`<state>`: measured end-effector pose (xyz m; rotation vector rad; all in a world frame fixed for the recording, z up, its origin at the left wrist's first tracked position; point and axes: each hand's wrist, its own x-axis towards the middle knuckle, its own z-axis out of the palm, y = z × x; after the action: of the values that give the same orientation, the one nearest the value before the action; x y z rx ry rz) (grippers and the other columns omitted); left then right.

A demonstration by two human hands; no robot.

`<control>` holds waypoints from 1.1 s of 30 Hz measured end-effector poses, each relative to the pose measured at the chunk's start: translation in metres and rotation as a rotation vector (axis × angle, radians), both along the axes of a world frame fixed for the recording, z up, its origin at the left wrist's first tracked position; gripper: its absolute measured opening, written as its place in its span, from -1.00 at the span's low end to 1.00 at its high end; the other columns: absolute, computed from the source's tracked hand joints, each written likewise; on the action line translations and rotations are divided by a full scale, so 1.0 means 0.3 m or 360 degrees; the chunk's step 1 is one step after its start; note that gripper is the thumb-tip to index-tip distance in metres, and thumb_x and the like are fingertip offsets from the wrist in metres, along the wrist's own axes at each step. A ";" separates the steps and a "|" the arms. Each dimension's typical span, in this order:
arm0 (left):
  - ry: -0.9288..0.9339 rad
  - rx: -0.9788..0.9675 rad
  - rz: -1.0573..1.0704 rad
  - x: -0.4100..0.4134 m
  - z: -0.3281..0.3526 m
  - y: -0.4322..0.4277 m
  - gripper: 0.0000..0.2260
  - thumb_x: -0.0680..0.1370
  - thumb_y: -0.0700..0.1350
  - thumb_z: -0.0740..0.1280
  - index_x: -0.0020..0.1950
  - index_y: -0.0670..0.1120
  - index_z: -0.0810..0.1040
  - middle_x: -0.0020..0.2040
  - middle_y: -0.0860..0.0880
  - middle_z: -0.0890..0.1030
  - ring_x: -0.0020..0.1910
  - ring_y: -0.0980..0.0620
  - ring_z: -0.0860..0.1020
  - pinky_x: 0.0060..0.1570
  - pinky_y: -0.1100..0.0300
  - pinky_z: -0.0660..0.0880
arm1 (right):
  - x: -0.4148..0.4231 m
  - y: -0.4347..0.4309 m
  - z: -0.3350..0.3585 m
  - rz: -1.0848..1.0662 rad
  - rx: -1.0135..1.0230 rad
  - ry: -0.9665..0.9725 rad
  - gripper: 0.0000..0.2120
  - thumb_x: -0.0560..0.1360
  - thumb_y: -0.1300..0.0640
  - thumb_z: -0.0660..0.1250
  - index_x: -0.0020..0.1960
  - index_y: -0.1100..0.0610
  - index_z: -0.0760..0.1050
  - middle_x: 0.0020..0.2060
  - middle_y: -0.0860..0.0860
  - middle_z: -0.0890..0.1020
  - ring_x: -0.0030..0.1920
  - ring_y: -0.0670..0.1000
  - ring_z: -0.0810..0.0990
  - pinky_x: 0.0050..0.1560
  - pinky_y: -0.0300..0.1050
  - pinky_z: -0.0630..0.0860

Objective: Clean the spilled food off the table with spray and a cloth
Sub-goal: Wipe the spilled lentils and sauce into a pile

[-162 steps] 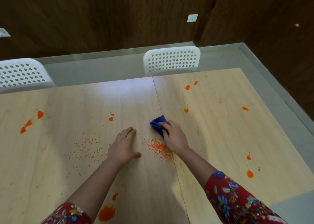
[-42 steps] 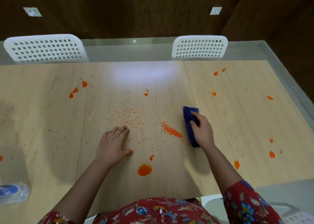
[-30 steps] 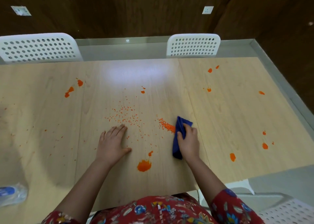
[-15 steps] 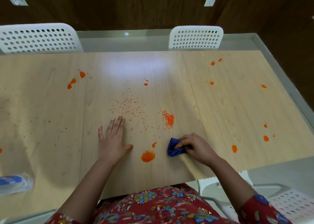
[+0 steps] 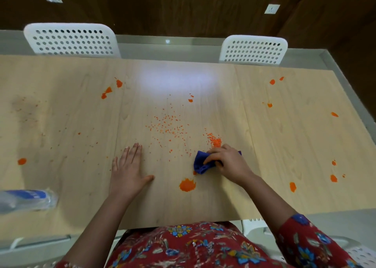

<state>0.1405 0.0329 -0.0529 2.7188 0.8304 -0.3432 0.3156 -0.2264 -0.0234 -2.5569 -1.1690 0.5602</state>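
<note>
Head cam: right hand [image 5: 227, 164] grips the crumpled blue cloth [image 5: 200, 164] on the pale wooden table [image 5: 61, 145], with the orange crumb pile [image 5: 214, 141] at its 1 o'clock. Left hand [image 5: 130, 172] lies flat, fingers straight. Clear plastic spray bottle [image 5: 24, 200] sits at the table's 8 o'clock.

Spray bottle [image 5: 28, 199] at 8 o'clock blurred, cut off by view's edge, label unreadable, blue cloth [image 5: 200, 164] partly hidden beneath right hand [image 5: 228, 164], mainly its 9 o'clock end showing
</note>
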 end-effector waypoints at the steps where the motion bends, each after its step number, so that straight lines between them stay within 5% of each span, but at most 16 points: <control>1: 0.0003 -0.0005 0.0001 -0.002 0.000 0.002 -0.07 0.45 0.26 0.35 0.59 0.02 -0.15 0.60 0.10 -0.11 0.57 0.05 -0.13 0.50 -0.06 -0.12 | -0.008 0.013 -0.005 0.0043 -0.0033 0.0000 -0.65 0.51 0.29 0.26 0.10 -0.08 0.63 0.19 -0.13 0.59 -0.01 -0.01 0.41 0.05 -0.03 0.40; 19: -0.0050 -0.0124 0.0083 -0.006 -0.012 0.044 0.01 0.37 0.33 0.39 0.59 0.01 -0.13 0.60 0.09 -0.07 0.57 0.03 -0.08 0.51 -0.01 -0.08 | -0.035 0.217 -0.050 0.0280 0.0141 -0.0200 -0.68 0.45 0.32 0.36 0.06 -0.05 0.65 0.13 -0.07 0.64 -0.03 0.08 0.50 -0.06 -0.08 0.38; 23: -0.0189 -0.0295 0.0149 0.010 -0.018 0.068 -0.01 0.38 0.21 0.47 0.60 0.01 -0.08 0.60 0.07 -0.02 0.57 0.04 -0.05 0.52 0.02 -0.03 | -0.049 0.343 -0.037 0.0204 0.0145 -0.0232 -0.68 0.53 0.28 0.28 0.14 -0.06 0.62 0.22 -0.08 0.59 0.02 0.05 0.43 -0.04 -0.13 0.24; 29: -0.0436 -0.0336 0.0209 0.027 -0.019 0.153 -0.17 0.46 0.10 0.44 0.59 -0.02 0.06 0.58 0.03 0.11 0.56 0.02 0.04 0.52 0.03 0.05 | -0.108 0.310 -0.038 0.0485 0.0150 -0.0137 -0.69 0.53 0.27 0.29 0.14 -0.06 0.61 0.19 -0.07 0.60 0.02 0.06 0.45 0.00 0.00 0.42; 33: -0.0471 -0.0480 0.0180 0.086 -0.017 0.214 -0.18 0.45 0.03 0.47 0.58 -0.01 0.09 0.57 0.05 0.13 0.54 0.06 0.10 0.48 0.10 0.10 | -0.071 0.396 -0.055 0.0327 0.0172 -0.0208 -0.68 0.56 0.25 0.27 0.20 -0.06 0.59 0.23 -0.04 0.59 0.02 0.11 0.45 -0.06 -0.09 0.26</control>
<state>0.1663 0.0972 -0.0579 2.3558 0.7738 -0.0346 0.2942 -0.1078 -0.0400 -2.4292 -1.4761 0.3667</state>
